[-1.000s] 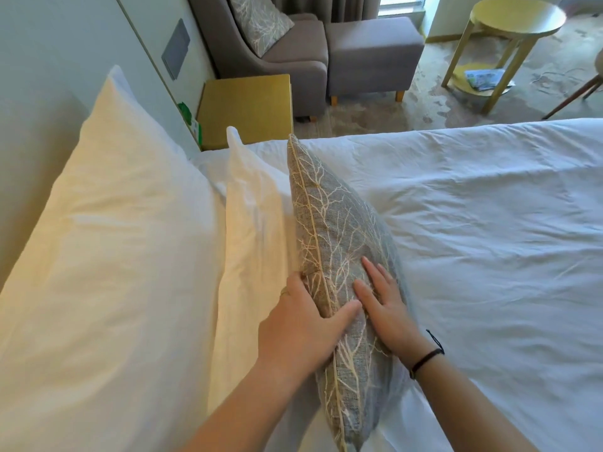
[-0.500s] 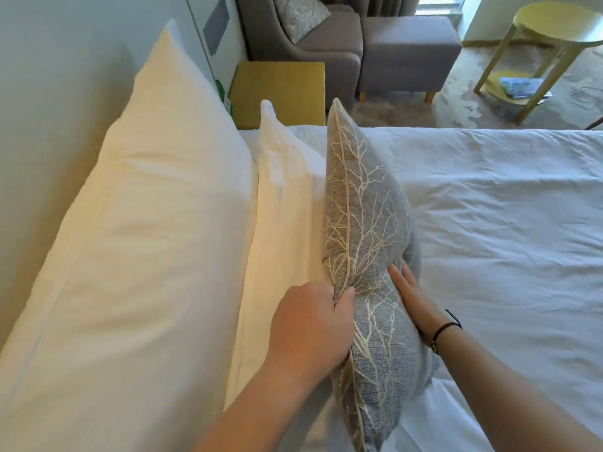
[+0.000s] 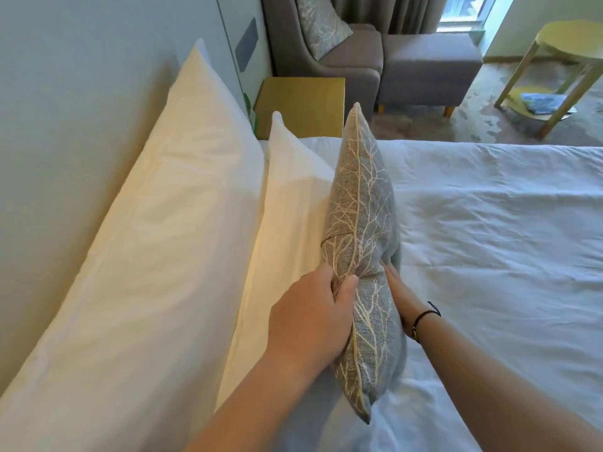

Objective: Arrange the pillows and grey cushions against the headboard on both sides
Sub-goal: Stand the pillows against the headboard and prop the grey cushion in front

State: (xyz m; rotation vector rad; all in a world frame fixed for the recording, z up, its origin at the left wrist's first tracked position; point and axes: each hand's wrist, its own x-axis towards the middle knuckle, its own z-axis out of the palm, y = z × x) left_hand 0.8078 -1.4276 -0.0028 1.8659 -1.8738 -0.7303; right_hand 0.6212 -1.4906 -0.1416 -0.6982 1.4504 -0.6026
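Now the step in hand looks like seating the grey cushion in front of the pillows on this side of the bed. Going left to right: the headboard [image 3: 81, 93] runs along the left, and a large pillow [image 3: 156, 223] leans against it, white and smooth, lit warm yellow along its lower face. Just beside it stands a second pillow [image 3: 287, 203], smaller in view, upright and touching the first. Against that one the cushion [image 3: 359, 216] stands on edge, its piped seam facing the camera; the fabric is grey weave printed with pale branching lines, and it creases where it is squeezed.

The left hand [image 3: 310, 318] grips the cushion's near edge, thumb on the front face and fingers curled behind, between cushion and second pillow. The right hand [image 3: 399, 298] lies with straight fingers flat against the cushion's far face, partly hidden by it, a black band on the wrist. So the hands are apart, one on each side of the cushion.

The next move, I judge, calls for easing the cushion back until it leans on the second pillow, then letting go without it tipping onto the duvet [image 3: 489, 239], which spreads white and lightly wrinkled to the right. The other side of the bed is out of view, so how far along the whole task stands cannot be told
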